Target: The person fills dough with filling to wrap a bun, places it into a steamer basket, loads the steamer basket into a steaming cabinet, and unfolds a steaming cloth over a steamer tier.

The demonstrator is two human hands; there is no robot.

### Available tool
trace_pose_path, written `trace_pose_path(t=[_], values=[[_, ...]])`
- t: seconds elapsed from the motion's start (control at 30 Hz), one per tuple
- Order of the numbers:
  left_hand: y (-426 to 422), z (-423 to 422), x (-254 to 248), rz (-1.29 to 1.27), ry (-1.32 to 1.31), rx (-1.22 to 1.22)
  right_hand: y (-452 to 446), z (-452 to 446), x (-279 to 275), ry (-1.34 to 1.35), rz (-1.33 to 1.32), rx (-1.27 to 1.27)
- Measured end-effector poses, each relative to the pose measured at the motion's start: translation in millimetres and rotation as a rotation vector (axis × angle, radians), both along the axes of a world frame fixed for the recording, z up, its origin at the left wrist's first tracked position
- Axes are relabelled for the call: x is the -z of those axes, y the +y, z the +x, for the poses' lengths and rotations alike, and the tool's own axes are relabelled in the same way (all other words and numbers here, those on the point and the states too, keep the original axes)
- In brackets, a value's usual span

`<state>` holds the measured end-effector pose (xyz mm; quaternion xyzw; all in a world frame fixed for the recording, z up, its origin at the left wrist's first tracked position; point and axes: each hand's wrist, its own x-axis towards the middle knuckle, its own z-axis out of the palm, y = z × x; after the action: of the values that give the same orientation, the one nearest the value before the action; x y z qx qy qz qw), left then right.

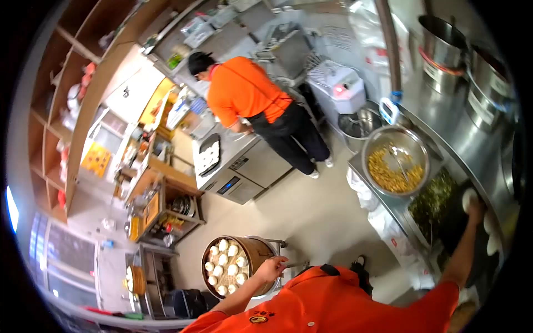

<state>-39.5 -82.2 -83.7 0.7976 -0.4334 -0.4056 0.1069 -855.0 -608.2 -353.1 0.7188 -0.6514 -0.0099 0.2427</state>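
My left hand (270,269) is beside the rim of a round bamboo steamer (252,252), its fingers loosely extended and nothing visible in them. Several white buns (223,259) lie inside the steamer, spaced apart on its base. Out to the right, my right hand (476,210) grips a white bun (469,200) over a dark surface by the steel counter. Close to that hand is a tray of chopped greens (433,200). More white rounded pieces (492,236) sit along the counter's right edge, partly cut off by the dark border.
A steel bowl of yellow filling (395,166) with a spoon stands on the counter. A co-worker in orange (247,91) leans over a steel worktop (233,150) with a dark tray (209,155). Tall steel pots (442,53) stand at upper right. A wheeled stand (277,243) carries the steamer.
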Motion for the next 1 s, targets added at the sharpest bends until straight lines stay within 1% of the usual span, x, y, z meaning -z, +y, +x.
trace_pose_path(t=[0.03,0.07,0.1,0.13,0.17,0.23,0.27,0.33,0.37,0.4,0.43,0.5,0.53,0.57,0.6,0.63,0.7,0.73,0.77,0.8,0.83,0.87,0.9,0.93,0.97,1.0], values=[[-4,-1,-2,-0.016,-0.01,-0.034,5,31,-51,-0.413,0.308,0.277],[-8,-2,-4,-0.04,-0.058,0.023,5,57,-95,-0.724,0.5,0.655],[-11,-2,-4,-0.059,-0.105,0.086,14,77,-121,-0.636,0.432,0.681],[-12,1,1,-0.089,-0.117,0.122,-2,59,-104,-0.633,0.536,0.681],[-14,5,4,-0.092,-0.113,0.113,-23,33,-73,-0.629,0.64,0.677],[-19,5,13,-0.177,-0.077,0.118,-25,24,-58,-0.565,0.544,0.65],[-27,2,5,-0.088,-0.036,0.053,-25,25,-56,-0.533,0.479,0.643],[-43,-2,-1,-0.049,0.017,0.009,-20,25,-49,-0.479,0.382,0.634],[-60,-10,-18,-0.062,0.0,0.039,-18,27,-46,-0.46,0.333,0.625],[-56,5,11,-0.176,0.009,0.098,-14,25,-44,-0.439,0.279,0.613],[-66,6,11,-0.226,-0.028,0.153,-12,23,-39,-0.423,0.221,0.595],[-87,10,18,-0.231,-0.011,0.184,-7,17,-34,-0.449,0.11,0.571],[-104,9,12,-0.163,-0.041,0.205,-1,29,-59,-0.652,0.159,0.605],[-119,10,13,-0.161,-0.022,0.22,6,43,-86,-0.849,0.196,0.652],[-135,12,16,-0.199,0.031,0.241,18,75,-109,-0.672,0.239,0.598],[-152,13,17,-0.236,0.086,0.259,27,101,-123,-0.588,0.143,0.538],[-194,10,19,-0.234,0.159,0.27,53,162,-156,-0.534,-0.237,0.256],[-214,8,26,-0.286,0.37,0.195,64,206,-185,-0.601,-0.35,0.14],[-234,2,31,-0.328,0.583,0.113,83,281,-252,-0.795,-0.201,0.208],[-257,-5,29,-0.275,0.79,-0.024,94,329,-274,-1.046,-0.264,0.005],[-279,-13,26,-0.206,0.995,-0.163,110,389,-304,-1.153,-0.238,0.035],[-300,-23,26,-0.185,1.017,-0.153,128,442,-322,-1.201,-0.201,-0.031],[-325,-33,25,-0.044,1.296,-0.344,147,496,-336,-1.337,-0.06,-0.059],[-343,-38,24,0.114,1.558,-0.54,167,527,-299,-1.407,0.024,-0.165],[-354,-38,27,0.139,1.571,-0.524,187,549,-270,-1.454,0.394,-0.339],[-367,-38,32,0.233,1.773,-0.509,191,590,-299,-1.232,0.681,-0.499]])
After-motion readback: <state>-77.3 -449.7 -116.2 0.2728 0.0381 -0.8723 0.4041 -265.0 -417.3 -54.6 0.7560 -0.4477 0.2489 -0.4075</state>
